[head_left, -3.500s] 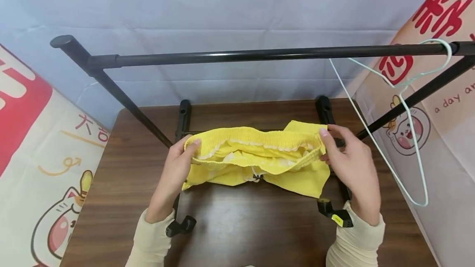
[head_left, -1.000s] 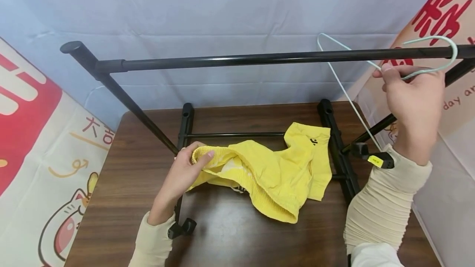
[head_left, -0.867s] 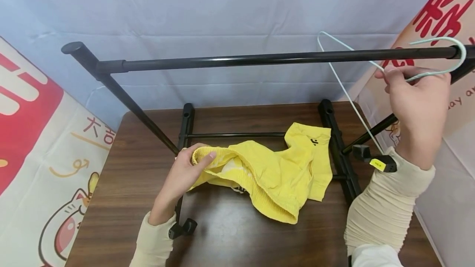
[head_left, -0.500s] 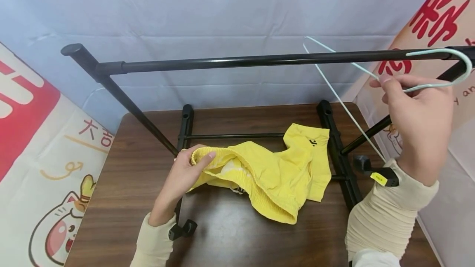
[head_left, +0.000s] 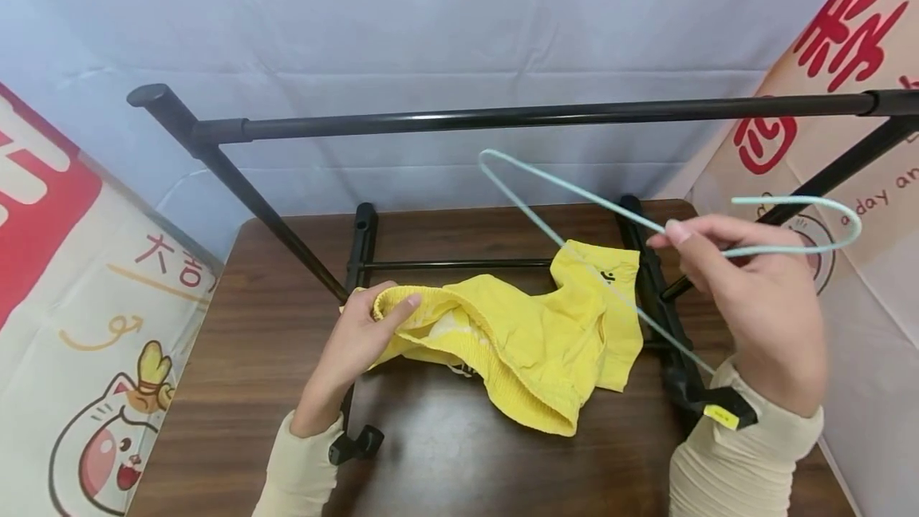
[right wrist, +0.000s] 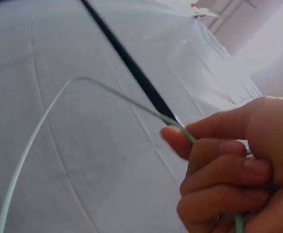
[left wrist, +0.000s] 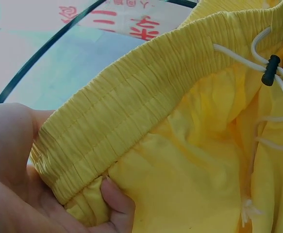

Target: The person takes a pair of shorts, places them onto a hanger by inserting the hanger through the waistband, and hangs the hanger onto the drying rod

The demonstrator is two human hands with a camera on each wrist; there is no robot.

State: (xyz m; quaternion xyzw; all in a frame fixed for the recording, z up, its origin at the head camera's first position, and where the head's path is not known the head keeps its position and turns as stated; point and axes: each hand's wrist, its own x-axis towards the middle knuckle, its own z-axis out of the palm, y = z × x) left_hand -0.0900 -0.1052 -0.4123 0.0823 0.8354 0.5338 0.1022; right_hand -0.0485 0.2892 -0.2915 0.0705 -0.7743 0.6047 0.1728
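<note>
Yellow shorts [head_left: 531, 325] with a gathered elastic waistband lie partly spread over the table. At the left end of that waistband, my left hand [head_left: 362, 333] pinches the fabric, the opening sagging toward the right. The left wrist view shows the fingers curled round the waistband [left wrist: 117, 107], and a white drawstring with a black cord stopper [left wrist: 271, 70]. My right hand [head_left: 754, 294] grips a pale green wire hanger [head_left: 567, 186] near its neck, the hook pointing right. Part of the hanger passes above the right leg of the shorts; its far end is hidden behind my right wrist.
A black garment rack stands on the wooden table [head_left: 459, 477]. Its top bar [head_left: 502, 116] crosses in front of a pale cloth backdrop [head_left: 431, 14], and its feet [head_left: 361, 238] rest on the tabletop. Printed banners [head_left: 108, 389] flank both sides.
My right hand let go of the waistband, took hold of the hanger on the rack, and has brought it off the bar, down and left. My left hand stays at the waistband.
</note>
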